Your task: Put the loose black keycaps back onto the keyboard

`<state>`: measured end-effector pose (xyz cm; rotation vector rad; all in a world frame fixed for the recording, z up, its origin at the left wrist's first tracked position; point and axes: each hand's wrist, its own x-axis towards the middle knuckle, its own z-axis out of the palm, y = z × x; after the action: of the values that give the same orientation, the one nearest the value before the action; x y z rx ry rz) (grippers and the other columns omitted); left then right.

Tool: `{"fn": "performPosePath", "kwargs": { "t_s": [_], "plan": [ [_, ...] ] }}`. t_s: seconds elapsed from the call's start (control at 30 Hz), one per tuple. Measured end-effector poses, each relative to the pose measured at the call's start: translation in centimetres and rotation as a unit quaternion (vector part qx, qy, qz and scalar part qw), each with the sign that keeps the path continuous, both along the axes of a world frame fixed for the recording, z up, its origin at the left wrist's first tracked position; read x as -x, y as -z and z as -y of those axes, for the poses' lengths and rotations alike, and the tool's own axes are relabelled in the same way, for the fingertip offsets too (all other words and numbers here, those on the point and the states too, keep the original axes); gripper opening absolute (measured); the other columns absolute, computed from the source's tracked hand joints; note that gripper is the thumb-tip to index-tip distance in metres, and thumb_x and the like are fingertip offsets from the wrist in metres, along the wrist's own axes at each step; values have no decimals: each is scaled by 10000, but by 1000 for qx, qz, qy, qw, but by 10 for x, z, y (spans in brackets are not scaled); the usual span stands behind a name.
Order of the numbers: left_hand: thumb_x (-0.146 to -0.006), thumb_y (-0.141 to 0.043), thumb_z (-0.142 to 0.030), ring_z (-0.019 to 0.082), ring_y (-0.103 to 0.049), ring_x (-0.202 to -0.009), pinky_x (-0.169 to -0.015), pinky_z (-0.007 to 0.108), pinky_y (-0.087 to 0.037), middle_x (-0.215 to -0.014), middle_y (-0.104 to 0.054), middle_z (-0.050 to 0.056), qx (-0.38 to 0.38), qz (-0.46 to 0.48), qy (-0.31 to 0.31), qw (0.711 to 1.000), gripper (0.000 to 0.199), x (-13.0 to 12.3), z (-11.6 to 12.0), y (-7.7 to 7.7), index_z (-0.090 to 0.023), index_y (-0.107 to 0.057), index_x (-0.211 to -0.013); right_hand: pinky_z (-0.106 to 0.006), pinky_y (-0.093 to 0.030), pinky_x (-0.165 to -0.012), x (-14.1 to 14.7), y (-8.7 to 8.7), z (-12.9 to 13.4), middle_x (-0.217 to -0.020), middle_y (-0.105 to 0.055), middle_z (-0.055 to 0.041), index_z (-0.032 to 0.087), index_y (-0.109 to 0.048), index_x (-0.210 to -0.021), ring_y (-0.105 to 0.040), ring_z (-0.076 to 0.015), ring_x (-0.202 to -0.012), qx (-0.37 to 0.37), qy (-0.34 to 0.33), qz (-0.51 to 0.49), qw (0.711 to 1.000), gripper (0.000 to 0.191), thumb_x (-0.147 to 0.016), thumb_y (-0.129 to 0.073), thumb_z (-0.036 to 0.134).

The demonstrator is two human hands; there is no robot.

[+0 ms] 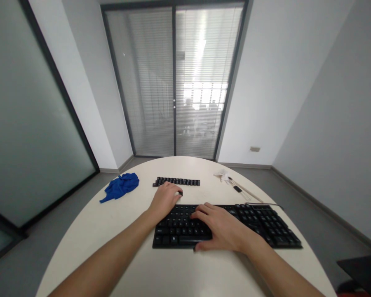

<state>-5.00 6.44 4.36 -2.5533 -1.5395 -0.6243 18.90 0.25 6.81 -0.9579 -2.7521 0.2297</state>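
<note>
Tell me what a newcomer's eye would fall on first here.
Probably the crumpled bright blue cloth, the one strong colour, on the left side of the pale table. Next comes the black keyboard across the middle, with the right hand spread over it and the left hand at its far left corner. Beyond that hand sits a row of small black keys.

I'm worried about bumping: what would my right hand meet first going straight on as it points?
Going leftward and forward across the black computer keyboard, the right hand would probably meet the left hand first, though their relative heights are unclear.
</note>
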Motion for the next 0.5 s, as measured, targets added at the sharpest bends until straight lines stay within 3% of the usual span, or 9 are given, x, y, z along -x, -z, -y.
{"fn": "performPosePath", "kwargs": {
  "t_s": [0.07, 0.2, 0.33, 0.5],
  "plan": [
    [-906, -665, -175, 244, -586, -1056, -935, 375, -452, -1055, -732, 24, 23, 101, 14, 994, 133, -6, 21, 2, -221, -711, -1021, -441, -483, -928, 1, -1, 0, -1130, -640, -104, 185, -614, -1213, -585, -291, -1023, 1, 0, -4, 1000, 628, -749, -766, 580],
    [-897, -663, -166, 241, -603, -1016, -933, 401, -462, -1030, -731, 21, 46, 200, 28, 978, 141, -8, 49, 14, -228, -700, -1018, -428, -483, -897, 4, -3, 1, -1086, -648, -97, 184, -613, -1174, -585, -279, -993, 3, 8, -9, 1000, 474, -831, -707, 497],
    [-876, -663, -148, 242, -615, -1024, -947, 409, -474, -1021, -731, 29, 80, 256, 22, 963, 168, -1, 58, 23, -229, -708, -1017, -410, -477, -886, 6, -2, -1, -1077, -646, -86, 192, -606, -1151, -574, -273, -999, 10, 14, -22, 1000, 414, -843, -697, 452],
    [-855, -682, -158, 244, -625, -1021, -961, 414, -476, -1006, -734, 34, 124, 289, 22, 949, 181, 3, 60, 20, -238, -731, -1009, -402, -473, -864, 7, -1, -3, -1061, -645, -80, 195, -602, -1146, -569, -271, -988, 20, 16, -26, 999, 388, -843, -694, 421]
  ]
}}
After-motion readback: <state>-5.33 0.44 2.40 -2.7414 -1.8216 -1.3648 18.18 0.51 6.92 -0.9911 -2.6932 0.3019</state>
